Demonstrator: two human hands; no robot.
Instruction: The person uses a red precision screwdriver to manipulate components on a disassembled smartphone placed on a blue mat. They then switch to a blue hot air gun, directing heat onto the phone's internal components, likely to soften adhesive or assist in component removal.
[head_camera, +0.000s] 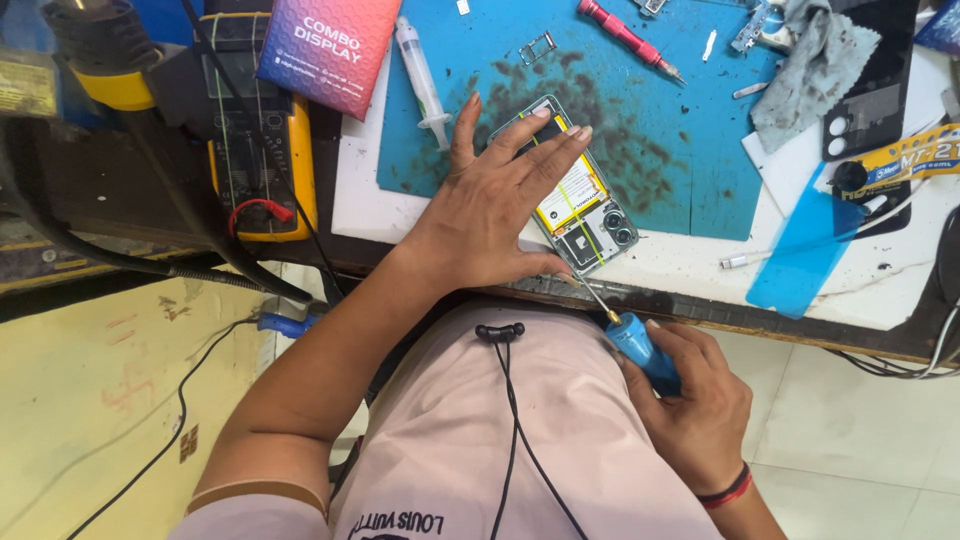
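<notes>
Blue repair mat (690, 160), stained dark, is the landmark; head view only. Opened phone (580, 195) with its back off lies at the mat's near edge, yellow battery and camera lenses showing. Left hand (495, 205) is pressed flat on the phone, fingers spread, covering its left half. Right hand (690, 400) is below the mat, off the bench edge, clamped around a blue-handled screwdriver (635, 340) whose tip meets the phone's near corner. On the mat: syringe (420, 70) at left, red screwdriver (630, 35) at top, grey cloth (815, 65) at top right. Left of the mat sit a pink box (330, 45) and a yellow multimeter (255, 150). White bench (690, 270) lies under the mat, tiled floor below.
</notes>
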